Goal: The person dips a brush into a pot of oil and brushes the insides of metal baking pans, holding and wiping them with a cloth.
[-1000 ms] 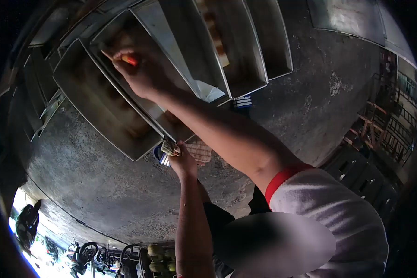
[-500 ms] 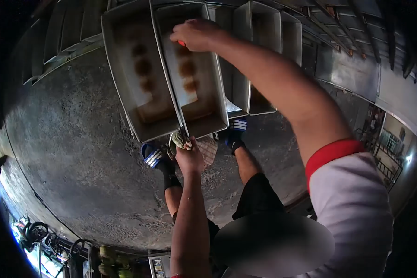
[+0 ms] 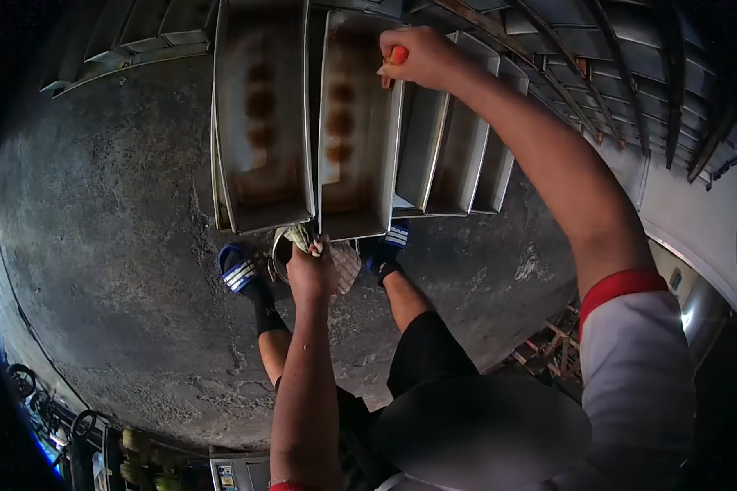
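Observation:
My right hand [image 3: 422, 59] is closed on a small red-handled tool [image 3: 398, 55]. Its brown lower end hangs by the right wall of a long rectangular metal pan [image 3: 359, 176]; its working tip is too unclear to name. A second metal pan [image 3: 270, 172] lies left of it; both show brownish stains inside. At the near ends of the two pans, my left hand [image 3: 311, 274] is closed around a crumpled pale cloth [image 3: 300, 237], close to the rims. Below that hand a round container [image 3: 282, 254] is partly hidden.
More metal pans [image 3: 454, 147] stand to the right, and others [image 3: 143, 29] at the upper left. A dark metal rack [image 3: 630, 74] fills the upper right. My sandalled feet [image 3: 237, 268] rest on the rough concrete floor [image 3: 123, 229]. A checkered cloth [image 3: 346, 266] lies between them.
My right hand has moved right, from over the pan's middle to its right wall. A wider gap shows between the two pans. The whole view has shifted slightly.

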Demonstrator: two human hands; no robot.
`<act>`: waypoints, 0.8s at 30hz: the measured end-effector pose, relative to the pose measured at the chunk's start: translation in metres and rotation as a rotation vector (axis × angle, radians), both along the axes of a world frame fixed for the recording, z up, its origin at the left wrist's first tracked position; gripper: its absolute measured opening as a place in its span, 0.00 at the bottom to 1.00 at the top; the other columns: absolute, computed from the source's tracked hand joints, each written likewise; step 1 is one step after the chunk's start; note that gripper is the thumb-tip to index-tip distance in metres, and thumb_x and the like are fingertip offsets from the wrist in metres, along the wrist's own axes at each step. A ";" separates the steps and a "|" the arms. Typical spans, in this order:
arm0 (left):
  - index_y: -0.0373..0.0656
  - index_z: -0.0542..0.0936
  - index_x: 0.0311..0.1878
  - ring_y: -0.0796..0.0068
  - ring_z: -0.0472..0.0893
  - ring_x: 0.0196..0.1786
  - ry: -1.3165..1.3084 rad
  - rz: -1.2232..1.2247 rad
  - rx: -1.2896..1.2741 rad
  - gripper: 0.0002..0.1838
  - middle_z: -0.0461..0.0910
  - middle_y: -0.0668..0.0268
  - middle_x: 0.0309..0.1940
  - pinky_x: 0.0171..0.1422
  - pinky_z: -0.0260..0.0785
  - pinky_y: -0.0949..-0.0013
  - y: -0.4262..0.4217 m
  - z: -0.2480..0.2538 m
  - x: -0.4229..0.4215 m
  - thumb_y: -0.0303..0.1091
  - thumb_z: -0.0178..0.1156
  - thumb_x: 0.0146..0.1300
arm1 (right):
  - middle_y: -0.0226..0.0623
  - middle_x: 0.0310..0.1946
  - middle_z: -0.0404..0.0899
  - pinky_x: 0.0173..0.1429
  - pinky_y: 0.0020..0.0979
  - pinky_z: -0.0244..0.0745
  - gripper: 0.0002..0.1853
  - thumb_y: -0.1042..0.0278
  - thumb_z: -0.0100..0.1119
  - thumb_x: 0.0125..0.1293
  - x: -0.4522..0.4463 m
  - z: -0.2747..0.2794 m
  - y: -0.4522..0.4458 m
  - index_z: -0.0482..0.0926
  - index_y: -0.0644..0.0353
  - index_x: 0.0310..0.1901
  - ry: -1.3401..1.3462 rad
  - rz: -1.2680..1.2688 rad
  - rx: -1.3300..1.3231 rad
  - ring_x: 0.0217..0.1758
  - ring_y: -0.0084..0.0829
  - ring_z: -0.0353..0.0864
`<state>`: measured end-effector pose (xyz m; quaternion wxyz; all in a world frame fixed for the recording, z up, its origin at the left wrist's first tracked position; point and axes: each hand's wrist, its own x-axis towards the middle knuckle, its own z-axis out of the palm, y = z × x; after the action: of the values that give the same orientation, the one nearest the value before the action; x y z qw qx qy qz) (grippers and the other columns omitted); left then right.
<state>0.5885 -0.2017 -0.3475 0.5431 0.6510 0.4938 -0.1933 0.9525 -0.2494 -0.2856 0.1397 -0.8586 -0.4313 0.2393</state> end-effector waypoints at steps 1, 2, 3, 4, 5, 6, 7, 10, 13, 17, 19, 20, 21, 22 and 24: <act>0.38 0.75 0.46 0.44 0.79 0.48 -0.035 0.021 0.009 0.18 0.81 0.46 0.40 0.49 0.71 0.53 -0.002 -0.005 -0.002 0.43 0.59 0.63 | 0.35 0.26 0.79 0.37 0.31 0.74 0.13 0.66 0.69 0.53 0.005 -0.011 -0.004 0.74 0.62 0.32 -0.037 0.017 -0.191 0.32 0.30 0.80; 0.37 0.75 0.46 0.44 0.79 0.48 -0.063 0.041 0.032 0.17 0.82 0.46 0.40 0.49 0.71 0.53 -0.004 -0.008 -0.004 0.43 0.59 0.63 | 0.35 0.26 0.79 0.37 0.31 0.74 0.13 0.66 0.69 0.53 0.001 -0.019 -0.012 0.74 0.62 0.32 -0.020 0.017 -0.201 0.32 0.30 0.80; 0.38 0.76 0.47 0.45 0.80 0.48 0.007 0.011 -0.024 0.18 0.82 0.47 0.39 0.49 0.72 0.54 -0.001 -0.003 0.002 0.43 0.59 0.63 | 0.36 0.25 0.79 0.36 0.32 0.73 0.13 0.66 0.69 0.52 -0.009 -0.028 -0.022 0.74 0.62 0.31 0.002 0.003 -0.214 0.31 0.30 0.80; 0.38 0.76 0.47 0.45 0.80 0.47 0.035 -0.011 -0.014 0.18 0.82 0.47 0.39 0.49 0.72 0.54 0.001 0.000 0.003 0.43 0.60 0.63 | 0.37 0.25 0.78 0.35 0.33 0.73 0.13 0.66 0.68 0.52 -0.015 -0.032 -0.032 0.73 0.61 0.30 0.012 -0.013 -0.223 0.30 0.30 0.79; 0.38 0.76 0.46 0.45 0.80 0.47 0.042 -0.027 0.001 0.18 0.82 0.47 0.38 0.48 0.72 0.55 0.000 -0.002 0.008 0.43 0.60 0.63 | 0.37 0.24 0.78 0.34 0.33 0.73 0.13 0.66 0.68 0.51 -0.012 -0.031 -0.037 0.73 0.61 0.29 0.000 -0.025 -0.227 0.29 0.31 0.79; 0.37 0.76 0.45 0.45 0.80 0.46 -0.022 -0.024 0.030 0.18 0.82 0.47 0.37 0.48 0.72 0.55 0.001 0.001 0.014 0.43 0.60 0.63 | 0.38 0.23 0.77 0.33 0.34 0.72 0.13 0.65 0.68 0.51 -0.006 -0.027 -0.041 0.72 0.60 0.28 -0.018 -0.033 -0.230 0.28 0.31 0.79; 0.36 0.77 0.43 0.46 0.81 0.46 -0.004 0.003 -0.016 0.17 0.82 0.47 0.37 0.48 0.72 0.55 0.001 0.006 0.019 0.43 0.60 0.63 | 0.38 0.22 0.77 0.32 0.35 0.72 0.13 0.65 0.67 0.50 -0.001 -0.023 -0.045 0.72 0.60 0.28 -0.032 -0.042 -0.234 0.27 0.31 0.78; 0.36 0.78 0.42 0.47 0.82 0.45 0.059 -0.072 0.053 0.17 0.82 0.47 0.37 0.48 0.72 0.55 -0.001 0.011 0.034 0.44 0.60 0.63 | 0.37 0.21 0.75 0.28 0.35 0.70 0.12 0.67 0.65 0.49 0.009 -0.021 -0.048 0.70 0.61 0.25 0.011 -0.075 -0.177 0.24 0.32 0.77; 0.35 0.78 0.43 0.48 0.82 0.45 0.094 -0.095 0.070 0.18 0.83 0.48 0.36 0.47 0.73 0.55 -0.003 0.008 0.029 0.44 0.60 0.63 | 0.36 0.18 0.73 0.25 0.36 0.68 0.12 0.68 0.64 0.47 -0.016 -0.032 -0.051 0.68 0.61 0.23 0.102 -0.088 -0.124 0.21 0.33 0.75; 0.36 0.77 0.44 0.48 0.82 0.44 0.006 -0.023 0.106 0.19 0.83 0.48 0.36 0.46 0.73 0.55 -0.011 0.005 0.030 0.44 0.61 0.63 | 0.37 0.12 0.68 0.23 0.36 0.66 0.13 0.68 0.63 0.44 -0.027 -0.042 -0.068 0.66 0.62 0.20 -0.048 0.067 0.050 0.15 0.33 0.71; 0.35 0.77 0.44 0.48 0.82 0.44 0.038 -0.044 0.093 0.19 0.83 0.47 0.37 0.46 0.73 0.54 -0.010 0.003 0.032 0.44 0.61 0.63 | 0.39 0.15 0.71 0.26 0.36 0.68 0.13 0.68 0.63 0.45 -0.041 0.000 -0.026 0.67 0.61 0.21 0.064 -0.035 -0.294 0.19 0.34 0.74; 0.35 0.77 0.44 0.47 0.82 0.45 0.058 -0.055 0.085 0.19 0.82 0.47 0.37 0.46 0.73 0.54 -0.009 0.003 0.028 0.44 0.61 0.63 | 0.41 0.16 0.71 0.28 0.38 0.68 0.12 0.69 0.63 0.45 -0.051 0.016 -0.016 0.67 0.62 0.21 0.150 -0.068 -0.307 0.21 0.37 0.74; 0.35 0.77 0.44 0.47 0.82 0.45 0.059 -0.059 0.082 0.19 0.82 0.47 0.37 0.46 0.73 0.54 -0.009 0.003 0.026 0.44 0.61 0.63 | 0.41 0.16 0.71 0.28 0.38 0.68 0.12 0.69 0.63 0.45 -0.056 0.003 -0.025 0.67 0.62 0.21 0.152 -0.072 -0.309 0.21 0.37 0.74; 0.35 0.77 0.44 0.47 0.82 0.44 0.042 -0.072 0.110 0.19 0.82 0.47 0.37 0.46 0.73 0.54 -0.010 0.004 0.026 0.45 0.61 0.63 | 0.42 0.16 0.71 0.28 0.38 0.68 0.12 0.70 0.63 0.44 -0.064 -0.020 -0.044 0.67 0.62 0.20 0.172 -0.045 -0.262 0.21 0.37 0.74; 0.35 0.77 0.45 0.47 0.82 0.44 -0.030 -0.052 0.138 0.20 0.82 0.47 0.36 0.46 0.73 0.55 -0.012 0.001 0.027 0.45 0.61 0.63 | 0.42 0.16 0.72 0.27 0.40 0.67 0.12 0.71 0.63 0.43 -0.075 -0.025 -0.048 0.67 0.63 0.20 0.148 0.005 -0.169 0.21 0.39 0.74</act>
<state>0.6157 -0.2135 -0.3466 0.4990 0.7024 0.4806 -0.1630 0.8770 -0.2973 -0.3111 0.0977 -0.8461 -0.4004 0.3380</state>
